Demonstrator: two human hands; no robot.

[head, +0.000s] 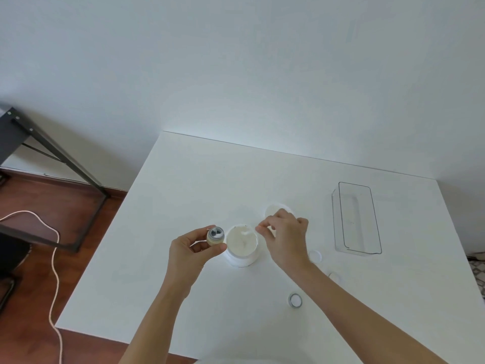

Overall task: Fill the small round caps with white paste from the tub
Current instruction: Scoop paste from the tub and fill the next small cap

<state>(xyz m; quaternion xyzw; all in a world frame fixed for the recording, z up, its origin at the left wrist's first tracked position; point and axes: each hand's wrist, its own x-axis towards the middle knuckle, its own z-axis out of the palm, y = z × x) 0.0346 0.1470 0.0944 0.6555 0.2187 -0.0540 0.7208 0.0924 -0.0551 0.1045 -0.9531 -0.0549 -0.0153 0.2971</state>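
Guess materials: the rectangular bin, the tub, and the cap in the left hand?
Rectangular bin: clear glossy plastic, probably acrylic; the table shows through its walls. Tub: opaque white plastic, matte look; could be otherwise. Cap gripped by left hand: greyish rim, beige side, white paste inside; material unclear, too small.

White table (pixel 183 298) bears tub (pixel 242 256), caps (pixel 295 300), clear bin (pixel 357 219).

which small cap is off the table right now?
The cap pinched in the left hand, held beside the tub, with paste in it. The grey-rimmed cap and two pale ones lie on the table.
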